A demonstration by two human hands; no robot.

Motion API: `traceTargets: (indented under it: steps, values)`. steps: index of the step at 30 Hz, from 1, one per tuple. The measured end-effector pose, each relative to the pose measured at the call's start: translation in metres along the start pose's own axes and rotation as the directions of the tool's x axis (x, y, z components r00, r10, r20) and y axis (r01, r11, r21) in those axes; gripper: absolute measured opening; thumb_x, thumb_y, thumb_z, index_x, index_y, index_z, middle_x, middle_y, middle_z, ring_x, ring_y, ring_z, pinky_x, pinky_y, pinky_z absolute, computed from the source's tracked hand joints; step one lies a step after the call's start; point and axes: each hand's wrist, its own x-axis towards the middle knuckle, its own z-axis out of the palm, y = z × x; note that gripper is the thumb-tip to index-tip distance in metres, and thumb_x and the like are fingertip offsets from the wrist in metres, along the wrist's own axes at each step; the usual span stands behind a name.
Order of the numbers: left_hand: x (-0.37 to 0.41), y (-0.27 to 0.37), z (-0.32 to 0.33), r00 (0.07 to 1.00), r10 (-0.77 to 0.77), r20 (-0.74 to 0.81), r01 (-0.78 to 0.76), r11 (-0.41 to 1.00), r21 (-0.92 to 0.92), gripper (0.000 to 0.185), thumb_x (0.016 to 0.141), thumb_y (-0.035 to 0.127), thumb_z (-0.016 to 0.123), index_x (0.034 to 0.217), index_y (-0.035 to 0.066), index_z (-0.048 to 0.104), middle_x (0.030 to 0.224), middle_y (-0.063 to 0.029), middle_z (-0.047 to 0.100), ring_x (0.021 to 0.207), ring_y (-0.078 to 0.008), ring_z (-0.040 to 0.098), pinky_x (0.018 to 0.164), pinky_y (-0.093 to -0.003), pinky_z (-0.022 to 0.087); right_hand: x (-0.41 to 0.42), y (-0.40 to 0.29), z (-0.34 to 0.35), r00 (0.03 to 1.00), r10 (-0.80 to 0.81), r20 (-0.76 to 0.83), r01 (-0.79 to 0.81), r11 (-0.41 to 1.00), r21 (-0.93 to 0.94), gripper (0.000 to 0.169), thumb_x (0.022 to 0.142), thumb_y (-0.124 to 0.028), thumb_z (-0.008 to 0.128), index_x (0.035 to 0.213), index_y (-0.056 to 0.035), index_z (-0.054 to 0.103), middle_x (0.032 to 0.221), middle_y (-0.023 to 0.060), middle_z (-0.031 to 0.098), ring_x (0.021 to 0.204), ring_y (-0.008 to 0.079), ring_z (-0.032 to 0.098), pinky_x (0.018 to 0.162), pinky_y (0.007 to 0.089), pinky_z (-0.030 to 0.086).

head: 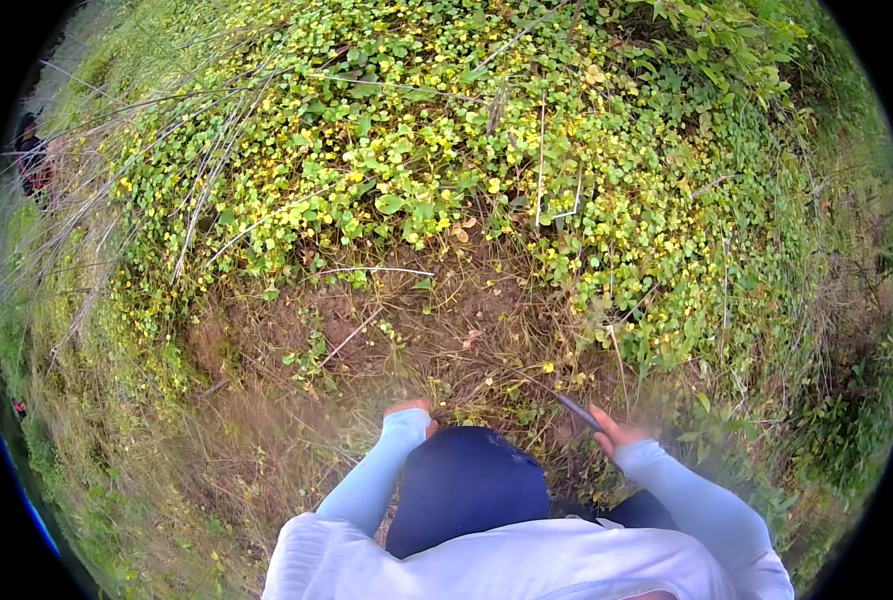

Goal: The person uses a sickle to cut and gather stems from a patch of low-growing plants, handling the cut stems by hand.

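My right hand (617,435) grips the dark handle of a slim hand tool (577,411), which looks like a sickle. Its thin dark blade or shaft points forward and left, low over the cut stems and soil; the far end blends into the litter. Beside my bent knee in dark blue trousers (469,480), my left hand (410,407) is down close to the dry grass. The knee and sleeve hide its fingers, so I cannot tell whether it holds anything. Ahead of both hands lies a patch of brown soil (341,322) strewn with straw and loose stems.
Low leafy plants (416,150), green and yellowing, cover the ground beyond the soil. Long dry stalks (213,165) lean in from the left. Taller green shrubs (724,52) stand at the upper right. Another person (33,161) is partly visible at the far left rim.
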Motion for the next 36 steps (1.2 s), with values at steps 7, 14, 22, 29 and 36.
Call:
traceTargets:
  steps: [7, 14, 22, 29, 36]
  values:
    - [0.005, 0.019, -0.023, 0.958, 0.217, -0.189, -0.17, 0.957, 0.237, 0.021, 0.059, 0.022, 0.066, 0.076, 0.011, 0.062, 0.123, -0.0121, 0.048, 0.119, -0.0333, 0.041, 0.093, -0.0502, 0.036, 0.064, -0.046, -0.031, 0.934, -0.147, -0.325, 0.217, 0.958, 0.188, 0.052, 0.09, -0.031, 0.046, 0.137, -0.0263, 0.024, 0.058, 0.0136, 0.05, 0.05, 0.0335, 0.051, 0.05, 0.0439, 0.042]
    - [0.045, 0.028, -0.034, 0.844, 0.525, -0.112, -0.415, 0.77, 0.483, 0.01, 0.077, 0.019, 0.056, 0.08, 0.019, 0.065, 0.142, -0.0054, 0.03, 0.136, -0.0329, 0.013, 0.106, -0.057, 0.014, -0.026, 0.008, 0.016, 0.994, 0.059, -0.096, -0.039, 0.98, 0.196, 0.054, 0.088, -0.034, 0.049, 0.137, -0.0298, 0.024, 0.061, 0.0154, 0.056, 0.051, 0.0333, 0.055, 0.049, 0.0437, 0.043]
    - [0.058, 0.042, -0.031, 0.875, 0.47, 0.119, -0.453, 0.88, -0.144, 0.058, 0.076, 0.033, 0.057, 0.127, 0.01, 0.042, 0.101, -0.0236, 0.059, 0.096, -0.0383, 0.055, 0.083, -0.0415, 0.043, -0.127, 0.018, -0.017, 0.982, 0.181, 0.053, -0.187, 0.971, 0.15, 0.054, 0.087, -0.025, 0.052, 0.136, -0.0216, 0.031, 0.063, 0.0141, 0.057, 0.057, 0.0333, 0.059, 0.055, 0.0409, 0.047]
    - [0.063, 0.031, -0.002, 0.994, -0.079, -0.069, -0.047, 0.261, -0.964, 0.054, 0.075, 0.033, 0.06, 0.117, 0.001, 0.051, 0.101, -0.0143, 0.061, 0.092, -0.0262, 0.057, 0.081, -0.035, 0.043, -0.083, 0.005, -0.027, 0.949, 0.193, -0.25, -0.009, 0.807, 0.591, 0.046, 0.089, -0.018, 0.05, 0.133, -0.0119, 0.037, 0.091, 0.0149, 0.061, 0.078, 0.0212, 0.059, 0.074, 0.0289, 0.046]
    - [-0.008, 0.049, -0.135, 0.997, 0.08, -0.006, 0.025, -0.386, -0.922, 0.046, 0.079, 0.032, 0.051, 0.112, 0.001, 0.053, 0.104, -0.0161, 0.061, 0.092, -0.0254, 0.062, 0.081, -0.039, 0.051, -0.06, -0.01, -0.044, 0.814, 0.17, -0.555, 0.307, 0.685, 0.661, 0.047, 0.092, -0.014, 0.045, 0.136, -0.009, 0.031, 0.079, -0.0003, 0.051, 0.064, 0.0055, 0.044, 0.059, 0.0203, 0.038]
